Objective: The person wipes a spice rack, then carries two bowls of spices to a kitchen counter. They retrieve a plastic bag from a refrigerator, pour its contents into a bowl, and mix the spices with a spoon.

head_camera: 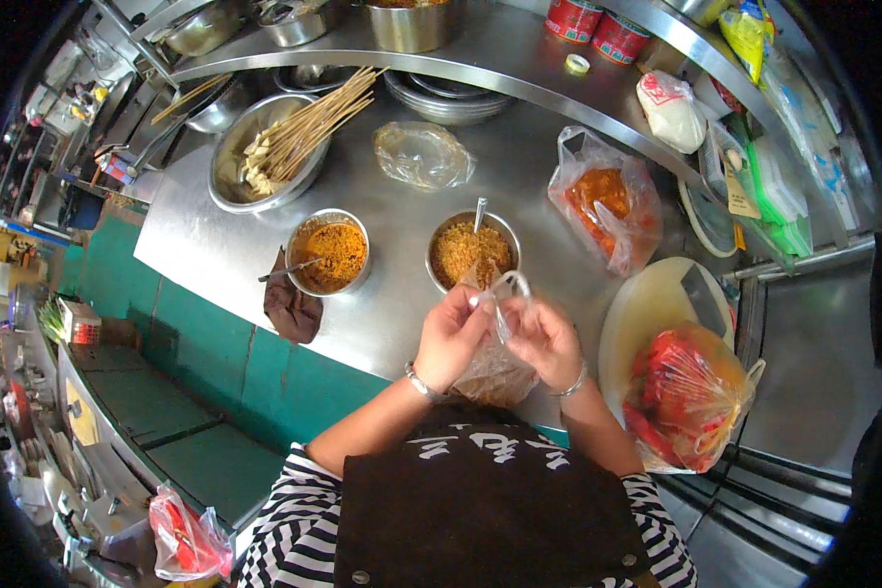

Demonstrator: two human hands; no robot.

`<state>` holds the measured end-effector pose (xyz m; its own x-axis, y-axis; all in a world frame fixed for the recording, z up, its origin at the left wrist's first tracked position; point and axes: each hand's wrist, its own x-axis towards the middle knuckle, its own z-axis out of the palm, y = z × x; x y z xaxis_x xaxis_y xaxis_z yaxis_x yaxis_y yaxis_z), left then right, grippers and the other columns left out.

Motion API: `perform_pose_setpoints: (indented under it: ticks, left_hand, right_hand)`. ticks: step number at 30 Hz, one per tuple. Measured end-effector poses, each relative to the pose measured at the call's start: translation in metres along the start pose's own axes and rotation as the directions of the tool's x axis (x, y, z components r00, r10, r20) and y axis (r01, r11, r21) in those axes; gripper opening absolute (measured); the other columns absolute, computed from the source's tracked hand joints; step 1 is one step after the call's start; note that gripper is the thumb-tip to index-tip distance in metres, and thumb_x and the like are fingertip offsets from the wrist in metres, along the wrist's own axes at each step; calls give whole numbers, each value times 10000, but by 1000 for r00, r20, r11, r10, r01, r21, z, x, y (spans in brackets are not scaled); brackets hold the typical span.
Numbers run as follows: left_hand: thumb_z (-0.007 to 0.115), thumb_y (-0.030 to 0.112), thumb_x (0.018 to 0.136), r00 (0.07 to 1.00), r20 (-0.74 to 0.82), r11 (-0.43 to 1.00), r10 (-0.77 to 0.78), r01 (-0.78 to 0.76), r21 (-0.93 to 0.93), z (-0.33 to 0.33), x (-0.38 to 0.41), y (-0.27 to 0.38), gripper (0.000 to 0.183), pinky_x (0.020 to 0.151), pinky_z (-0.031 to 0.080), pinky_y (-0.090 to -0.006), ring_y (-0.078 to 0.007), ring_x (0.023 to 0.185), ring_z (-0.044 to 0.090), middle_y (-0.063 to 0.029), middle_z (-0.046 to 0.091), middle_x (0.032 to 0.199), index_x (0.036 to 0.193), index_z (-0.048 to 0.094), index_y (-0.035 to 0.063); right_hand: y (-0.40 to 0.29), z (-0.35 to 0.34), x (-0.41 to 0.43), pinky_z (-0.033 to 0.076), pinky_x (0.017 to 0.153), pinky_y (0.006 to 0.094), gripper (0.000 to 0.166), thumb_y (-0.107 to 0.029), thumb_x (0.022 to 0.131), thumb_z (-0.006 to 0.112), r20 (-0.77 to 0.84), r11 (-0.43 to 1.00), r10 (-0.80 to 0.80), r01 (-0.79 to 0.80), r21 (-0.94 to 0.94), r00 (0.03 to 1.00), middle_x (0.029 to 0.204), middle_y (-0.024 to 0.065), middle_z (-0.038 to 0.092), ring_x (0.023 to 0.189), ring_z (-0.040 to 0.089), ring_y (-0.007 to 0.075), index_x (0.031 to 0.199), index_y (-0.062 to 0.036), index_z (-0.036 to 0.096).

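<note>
Both hands grip the gathered neck and handles of a clear plastic bag, whose body rests against the table's near edge under my wrists. My left hand pinches one side between thumb and fingers. On the other side, my right hand holds the twisted handle part. Just beyond the fingers stands a steel bowl of crumbly golden-brown food, with a metal spoon in it. The bag's contents are largely hidden by my hands and apron.
To the left stand a steel pot of orange seasoning and a dark cloth. Behind it, a basin holds skewers. A bag of orange food, a round cutting board and a bag of red peppers lie right.
</note>
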<state>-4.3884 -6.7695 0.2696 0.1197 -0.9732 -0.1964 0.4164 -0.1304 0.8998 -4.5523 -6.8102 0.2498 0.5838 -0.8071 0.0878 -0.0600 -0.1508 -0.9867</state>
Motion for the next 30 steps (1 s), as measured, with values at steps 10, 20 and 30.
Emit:
perform_pose_setpoints:
  ticks: [10,20,30]
  left_hand:
    - [603,91,799,990,114,935,86,-119,335,-22,-32,7,138,532,359,-205,-37,598,404,40,454,636,736,487,52]
    - [642,34,734,955,213,880,207,-277,386,-41,-58,24,174,532,359,-211,-68,589,436,3,496,660,706,471,54]
    - [623,-70,710,918,217,904,331,-375,205,-53,-88,51,251,558,374,-221,-115,641,462,-42,497,713,687,417,70]
  right_hand:
    - [-22,-37,38,304,501,170,85,-78,825,532,-293,884,304,-154,441,906,678,-26,469,558,392,42,895,-35,553]
    - [-40,-71,38,329,528,179,100,-110,861,493,-423,872,136,94,480,896,768,26,538,607,433,58,877,-35,558]
    - [-67,-83,-14,368,636,211,102,-72,864,470,-529,920,-49,245,307,847,828,30,533,715,459,95,887,-25,558]
